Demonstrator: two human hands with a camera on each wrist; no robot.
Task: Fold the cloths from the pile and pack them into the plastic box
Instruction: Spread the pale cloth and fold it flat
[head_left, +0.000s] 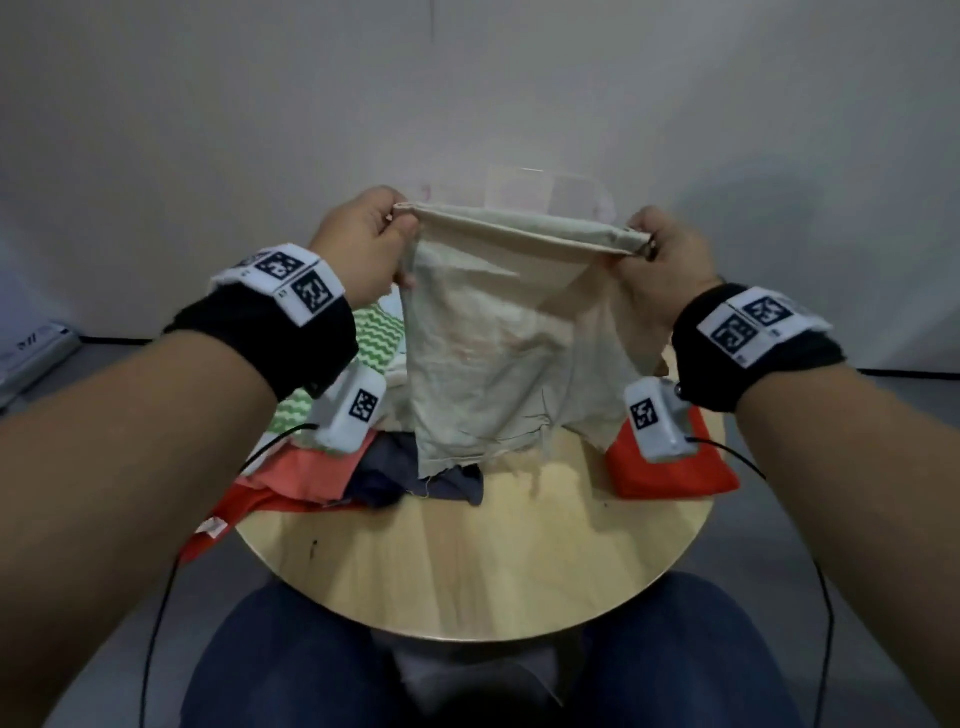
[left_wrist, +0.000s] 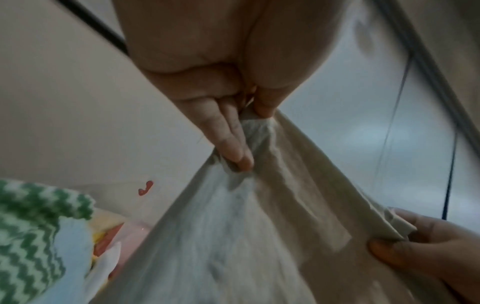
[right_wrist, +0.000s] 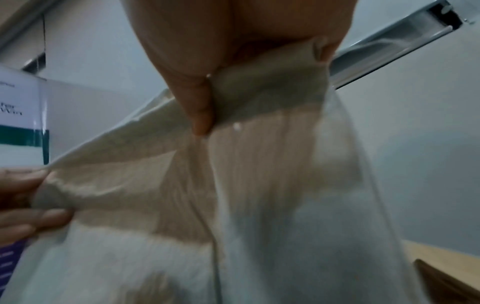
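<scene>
A beige cloth (head_left: 483, 358) hangs in the air over the round wooden table (head_left: 467, 561), stretched by its top edge between both hands. My left hand (head_left: 400, 223) pinches the upper left corner; in the left wrist view its fingers (left_wrist: 233, 139) clamp the bunched cloth (left_wrist: 233, 226). My right hand (head_left: 641, 247) pinches the upper right corner, thumb and fingers (right_wrist: 200, 107) closed on the cloth (right_wrist: 259, 185). The clear plastic box (head_left: 550, 195) stands behind the cloth, against the wall, mostly hidden. The cloth's frayed lower edge hangs just above the pile.
The pile lies on the table's left: a green zigzag cloth (head_left: 379, 332), a salmon cloth (head_left: 306, 475), a dark blue cloth (head_left: 415, 480) and a red one (head_left: 228, 514) hanging over the edge. A folded red-orange cloth (head_left: 670, 467) sits at the right. Wrist cables trail down.
</scene>
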